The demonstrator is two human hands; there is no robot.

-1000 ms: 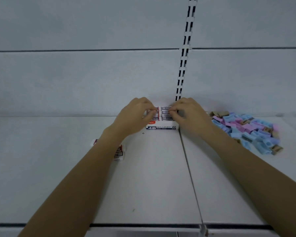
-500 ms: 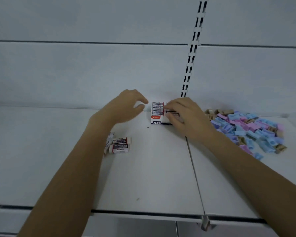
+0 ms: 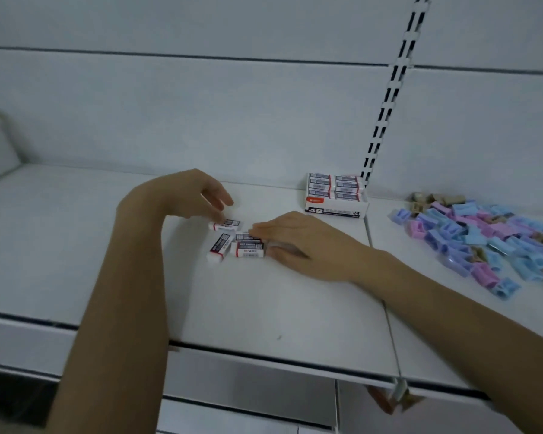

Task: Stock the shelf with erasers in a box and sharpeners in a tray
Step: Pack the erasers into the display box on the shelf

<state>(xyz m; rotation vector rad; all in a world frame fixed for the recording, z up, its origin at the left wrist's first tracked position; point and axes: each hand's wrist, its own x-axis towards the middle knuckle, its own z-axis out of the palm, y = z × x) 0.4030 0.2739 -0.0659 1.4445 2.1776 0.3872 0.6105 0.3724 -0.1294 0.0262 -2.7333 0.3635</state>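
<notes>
**Head view.** A white shelf carries an open-topped box marked 4B at its far edge, just beside the slotted upright. The box is already filled with two columns of erasers. Four loose erasers lie in a small cluster near the middle of the shelf, to the left of the box and well apart from it.

The left hand hangs over the far eraser of the cluster, its fingers drooping and loosely curled with the tips at the wrapper. Blur makes it impossible to tell whether they pinch it. The right hand lies low on the shelf with its fingers straight and together. Their tips rest against the right side of the cluster and clasp nothing.

At far right, a heap of blue, pink and brown sharpeners sprawls over the adjoining panel. No tray is in view.

**Step in hand (judged).** The person is gathering the last loose erasers for the box, and the sharpeners are not yet begun.

**Next move (judged).** The next move calls for closing the fingers on one or two erasers. These then go to the far right and are set into the box flat, aligned with the stacked columns. The small, light pieces are likely to slide if pushed rather than pinched.
</notes>
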